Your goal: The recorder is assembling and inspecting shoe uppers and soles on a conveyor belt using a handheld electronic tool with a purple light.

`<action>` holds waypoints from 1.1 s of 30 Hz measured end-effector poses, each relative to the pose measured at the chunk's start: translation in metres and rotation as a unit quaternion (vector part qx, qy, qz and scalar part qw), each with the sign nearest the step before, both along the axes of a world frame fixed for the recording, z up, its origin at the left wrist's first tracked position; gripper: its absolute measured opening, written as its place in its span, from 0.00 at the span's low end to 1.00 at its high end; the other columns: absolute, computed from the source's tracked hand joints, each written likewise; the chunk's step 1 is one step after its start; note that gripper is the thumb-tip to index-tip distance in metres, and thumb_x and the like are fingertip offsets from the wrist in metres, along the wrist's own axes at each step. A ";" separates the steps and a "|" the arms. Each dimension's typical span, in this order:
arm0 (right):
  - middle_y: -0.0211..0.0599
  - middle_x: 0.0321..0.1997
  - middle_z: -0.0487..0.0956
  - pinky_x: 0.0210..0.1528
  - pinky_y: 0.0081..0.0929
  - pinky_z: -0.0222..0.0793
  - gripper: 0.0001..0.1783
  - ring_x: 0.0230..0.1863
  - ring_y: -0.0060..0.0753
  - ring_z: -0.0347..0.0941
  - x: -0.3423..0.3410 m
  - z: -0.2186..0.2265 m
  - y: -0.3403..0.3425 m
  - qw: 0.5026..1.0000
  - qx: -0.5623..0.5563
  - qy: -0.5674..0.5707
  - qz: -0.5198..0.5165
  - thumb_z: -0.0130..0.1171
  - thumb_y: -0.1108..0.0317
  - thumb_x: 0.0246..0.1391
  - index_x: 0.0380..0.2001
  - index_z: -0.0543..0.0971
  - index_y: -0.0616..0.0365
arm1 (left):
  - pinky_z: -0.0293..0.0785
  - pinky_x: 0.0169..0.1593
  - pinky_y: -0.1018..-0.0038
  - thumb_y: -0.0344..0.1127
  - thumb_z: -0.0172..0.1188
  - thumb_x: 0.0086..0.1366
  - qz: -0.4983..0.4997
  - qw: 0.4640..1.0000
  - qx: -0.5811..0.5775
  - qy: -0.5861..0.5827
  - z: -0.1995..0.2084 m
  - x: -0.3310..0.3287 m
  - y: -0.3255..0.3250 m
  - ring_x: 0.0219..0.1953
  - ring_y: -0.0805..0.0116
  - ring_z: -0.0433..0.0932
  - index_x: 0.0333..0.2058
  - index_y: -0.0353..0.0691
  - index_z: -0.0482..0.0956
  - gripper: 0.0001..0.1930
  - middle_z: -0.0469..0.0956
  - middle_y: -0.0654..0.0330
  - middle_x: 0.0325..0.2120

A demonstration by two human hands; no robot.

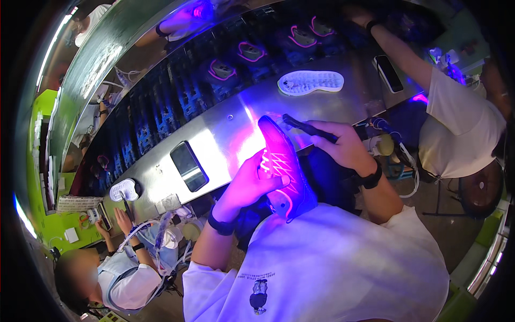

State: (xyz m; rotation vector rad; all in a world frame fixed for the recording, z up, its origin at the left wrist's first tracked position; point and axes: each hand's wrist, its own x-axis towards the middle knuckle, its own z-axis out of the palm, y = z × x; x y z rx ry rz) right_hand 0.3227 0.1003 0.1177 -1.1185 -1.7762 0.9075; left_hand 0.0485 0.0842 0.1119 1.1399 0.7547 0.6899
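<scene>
My left hand (252,182) is closed round a lace-up shoe upper (300,190) in front of my chest. Its toe points away from me, and pink-violet light makes the laces glow. In my right hand (348,147) I grip a black brush (308,129); its head is beside the toe, and I cannot tell whether the two touch. A white shoe sole (311,82) lies beyond on the metal bench (225,115).
One phone (189,166) lies on the bench to the left, another phone (389,73) at the far right. Behind the bench edge runs a dark conveyor (177,88) carrying several pink-outlined shoe parts. Co-workers sit on both sides; the left one works at a white sole (124,190).
</scene>
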 end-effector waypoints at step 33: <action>0.39 0.52 0.84 0.58 0.28 0.71 0.24 0.52 0.27 0.77 -0.012 0.007 -0.026 0.986 -0.095 -0.031 0.132 0.65 0.70 0.60 0.60 0.79 0.59 | 0.78 0.54 0.70 0.31 0.66 0.64 0.141 0.984 -0.029 -0.106 -0.013 -0.031 -0.006 0.49 0.65 0.82 0.60 0.26 0.69 0.28 0.81 0.53 0.48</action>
